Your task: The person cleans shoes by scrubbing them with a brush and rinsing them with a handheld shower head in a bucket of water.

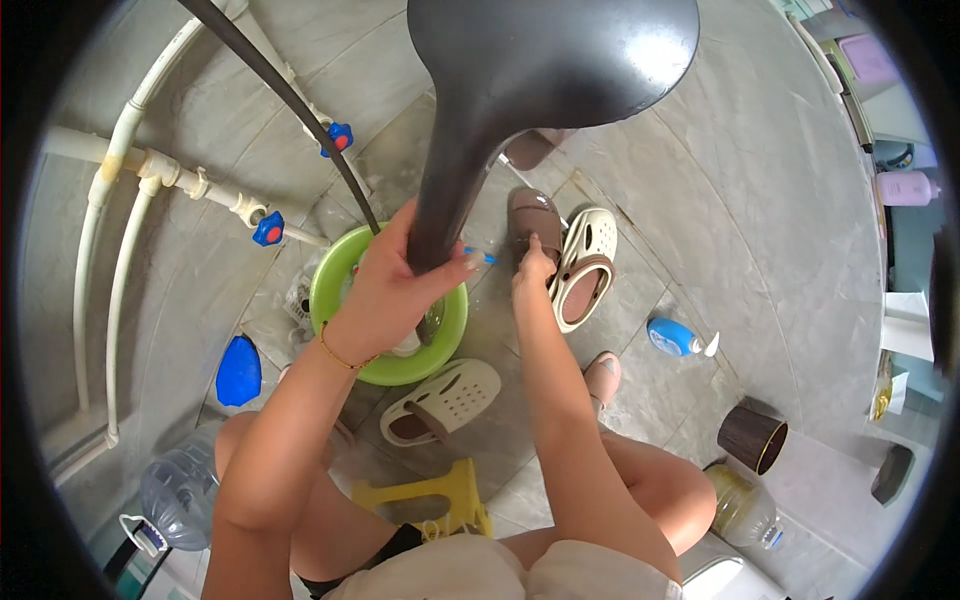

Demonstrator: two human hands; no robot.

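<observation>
A black handheld shower head (555,52) fills the top of the view, its back turned towards me. My left hand (397,289) grips its handle; the spray side is hidden. My right hand (532,266) holds a wet brown slide slipper (535,214), thumb on top and the other fingers out of sight. Close to its right lies a cream clog with a brown strap (587,270). A green basin (452,334) with suds and some contents is partly covered by my left hand. Below the basin is another cream clog (457,394). Another brown slipper (531,150) shows partly behind the shower head.
A black hose (300,109) crosses the upper left, before white pipes with blue valve handles (268,229). A blue pump bottle (671,337) lies on the tiles. Around me are a yellow stool (450,487), a brown bin (750,439) and large plastic bottles (180,495).
</observation>
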